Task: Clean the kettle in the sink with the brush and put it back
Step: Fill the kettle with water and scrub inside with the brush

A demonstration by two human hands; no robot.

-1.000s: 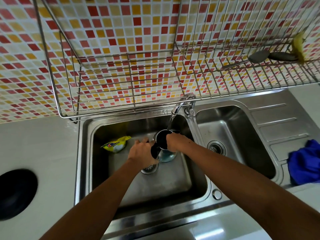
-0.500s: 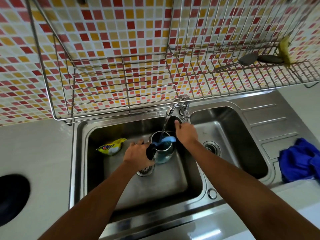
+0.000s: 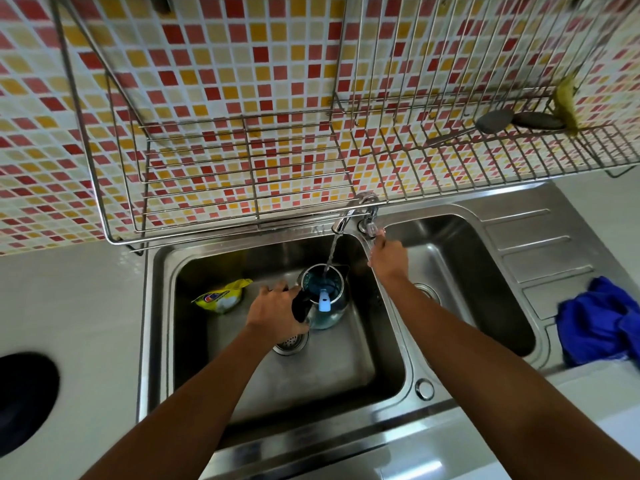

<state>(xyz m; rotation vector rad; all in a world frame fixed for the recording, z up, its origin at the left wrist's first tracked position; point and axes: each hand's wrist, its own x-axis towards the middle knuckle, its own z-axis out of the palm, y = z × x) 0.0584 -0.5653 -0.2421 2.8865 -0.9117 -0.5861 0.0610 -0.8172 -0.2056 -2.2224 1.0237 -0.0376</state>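
In sink [image 3: 159,306], back-centre: kettle [image 3: 323,296] filling, brush [image 3: 323,304] inside, left hand [image 3: 275,311] clasping handle, right hand [image 3: 386,252] pinching tap [image 3: 367,216]; rinsing, replacing left.

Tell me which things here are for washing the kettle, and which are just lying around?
For the job:
kettle, held by the left hand
brush standing inside it
tap, running
tap handle, at the right hand
sink

Just lying around:
yellow packet
blue cloth
utensils on the wire rack
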